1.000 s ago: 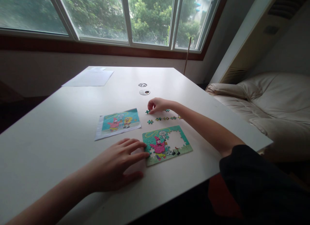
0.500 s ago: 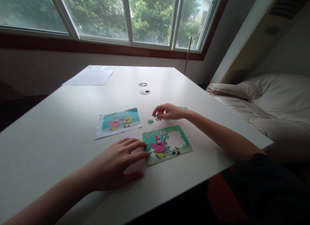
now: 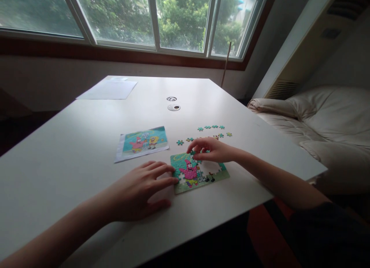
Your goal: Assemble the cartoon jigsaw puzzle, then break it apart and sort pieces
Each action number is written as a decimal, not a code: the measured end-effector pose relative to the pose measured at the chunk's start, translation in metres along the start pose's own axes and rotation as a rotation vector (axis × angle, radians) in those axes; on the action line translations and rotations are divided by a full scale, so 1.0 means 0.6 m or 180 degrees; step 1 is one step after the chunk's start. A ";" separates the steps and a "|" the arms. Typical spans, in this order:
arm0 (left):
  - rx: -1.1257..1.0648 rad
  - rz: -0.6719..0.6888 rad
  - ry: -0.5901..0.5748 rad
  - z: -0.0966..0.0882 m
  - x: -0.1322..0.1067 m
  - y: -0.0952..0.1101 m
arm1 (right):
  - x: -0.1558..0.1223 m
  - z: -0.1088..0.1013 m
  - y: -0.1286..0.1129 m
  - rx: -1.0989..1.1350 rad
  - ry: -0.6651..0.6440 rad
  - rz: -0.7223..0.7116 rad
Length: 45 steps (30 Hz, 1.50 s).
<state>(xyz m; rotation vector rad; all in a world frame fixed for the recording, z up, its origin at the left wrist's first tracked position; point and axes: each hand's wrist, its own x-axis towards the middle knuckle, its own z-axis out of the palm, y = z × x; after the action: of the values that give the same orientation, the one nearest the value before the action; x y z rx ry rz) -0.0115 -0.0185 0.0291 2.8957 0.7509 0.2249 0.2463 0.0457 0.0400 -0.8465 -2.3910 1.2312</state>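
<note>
The puzzle (image 3: pixel 187 170) lies beneath the right hand (image 3: pixel 212 149), long axis sideways; its gap (image 3: pixel 210 168) is rightward and nearward of fingertips pinching a green piece (image 3: pixel 193 153). The left hand (image 3: pixel 144 193), fingers spread, gripping nothing, touches its left edge. Loose pieces (image 3: pixel 215 126) lie beyond the right fingers.

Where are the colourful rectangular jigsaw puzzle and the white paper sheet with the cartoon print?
Colourful rectangular jigsaw puzzle (image 3: pixel 190 173): head view, on its pink figure.
White paper sheet with the cartoon print (image 3: pixel 145 141): head view, middle of the print.

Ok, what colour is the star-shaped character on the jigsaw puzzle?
The star-shaped character on the jigsaw puzzle is pink, as the head view shows.
</note>
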 end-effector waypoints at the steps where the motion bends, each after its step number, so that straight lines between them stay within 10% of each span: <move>1: 0.0002 -0.0008 -0.0013 0.000 0.000 0.000 | 0.001 0.003 0.001 0.0035 0.0082 0.0036; 21: -0.0510 -0.0106 -0.0143 -0.030 -0.003 0.000 | -0.001 0.092 -0.014 0.0480 0.0235 0.0225; 33: -0.0451 -0.0164 -0.0218 -0.029 -0.004 -0.001 | 0.005 0.089 -0.013 -0.1108 0.0632 -0.0354; 45: -0.0404 0.0087 0.0013 -0.007 0.002 0.016 | -0.010 -0.038 0.030 -0.1554 0.0628 0.0039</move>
<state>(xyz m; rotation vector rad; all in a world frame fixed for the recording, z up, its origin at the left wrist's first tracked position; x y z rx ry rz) -0.0070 -0.0257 0.0349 2.7878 0.6721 0.2712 0.2691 0.0645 0.0384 -1.0613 -2.5529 0.5316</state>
